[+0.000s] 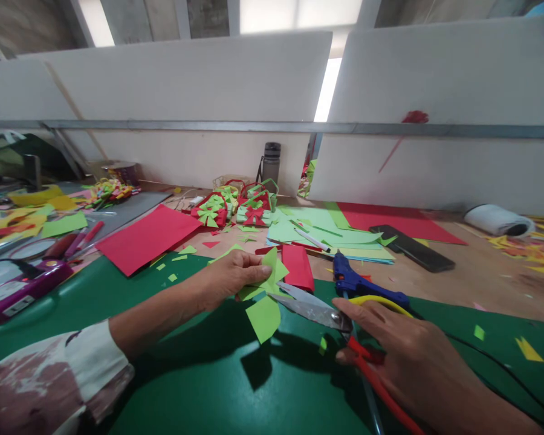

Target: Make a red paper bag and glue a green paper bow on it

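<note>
My left hand [231, 275] is closed on a folded piece of light green paper [263, 296], held just above the dark green mat [199, 386]. A flap of the paper hangs down. My right hand [408, 356] grips red-and-yellow-handled scissors [317, 309], whose steel blades are parted and point left into the green paper. A folded red paper [298, 267] lies right behind the green piece.
A blue glue gun [362, 284] lies beside the scissors. Red sheets [147, 237], green sheets [317, 232], finished green-and-red paper baskets [236, 205], a black phone [412, 248], a white roll [498, 219], a bottle [271, 162] and small paper scraps cover the table. White partition boards stand behind.
</note>
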The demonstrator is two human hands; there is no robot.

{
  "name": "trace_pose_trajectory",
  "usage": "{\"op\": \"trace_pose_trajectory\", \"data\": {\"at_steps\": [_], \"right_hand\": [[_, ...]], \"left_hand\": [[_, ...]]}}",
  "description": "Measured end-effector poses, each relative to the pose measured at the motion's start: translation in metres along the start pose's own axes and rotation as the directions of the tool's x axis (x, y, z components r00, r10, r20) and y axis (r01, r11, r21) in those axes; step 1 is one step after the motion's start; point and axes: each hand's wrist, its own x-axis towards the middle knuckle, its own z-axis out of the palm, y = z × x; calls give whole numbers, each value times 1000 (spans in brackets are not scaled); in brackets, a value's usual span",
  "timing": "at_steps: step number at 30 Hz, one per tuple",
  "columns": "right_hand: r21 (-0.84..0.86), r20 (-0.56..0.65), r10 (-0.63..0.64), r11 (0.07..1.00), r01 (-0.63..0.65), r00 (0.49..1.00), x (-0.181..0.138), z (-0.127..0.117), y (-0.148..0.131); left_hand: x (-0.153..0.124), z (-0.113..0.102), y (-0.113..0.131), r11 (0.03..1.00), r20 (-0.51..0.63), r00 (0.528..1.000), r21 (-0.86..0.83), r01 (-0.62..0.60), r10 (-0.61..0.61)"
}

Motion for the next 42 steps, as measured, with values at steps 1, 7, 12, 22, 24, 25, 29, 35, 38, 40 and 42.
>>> {"op": "trace_pose_trajectory", "data": {"at_steps": [1,7,12,22,24,25,29,35,38,40,42], "right_hand": [[-2,7,1,1000,-1,1000,0,0,0],[1,30,9,1000,-9,1000,0,0,-1],[1,31,-16,1000,16,999,-1,1,0],[2,-2,-21,1000,21,1000,-2,2,1],[3,-12,-23,1000,23,1000,-3,3,1],[4,-11,-23,1000,23,1000,-3,3,1],[5,21,-25,1000,25,999,-3,5,3],[11,-6,-46,999,46,999,-2,6,2],[14,-16,-50,999,51,999,-3,6,2],[3,-19,-48,999,48,999,-4,6,1],[-9,-24,-49,999,49,999,-4,6,1]], "left_hand": [[0,0,0,1000,-2,1000,12,-12,12],[0,-3,2,995,20,999,88,-41,39],[-2,-5,3,989,31,999,144,-29,25],[-1,-8,5,985,38,999,172,-17,11],[-2,-7,7,980,41,999,199,-8,0],[-2,-7,8,978,40,999,207,-6,-2],[-4,-5,11,973,38,999,232,-5,-4],[-4,-6,11,973,47,999,231,9,-20],[-5,-7,11,970,54,998,245,4,-18],[-5,-6,11,967,49,998,253,12,-26],[-5,-6,11,967,44,999,253,18,-30]]}}
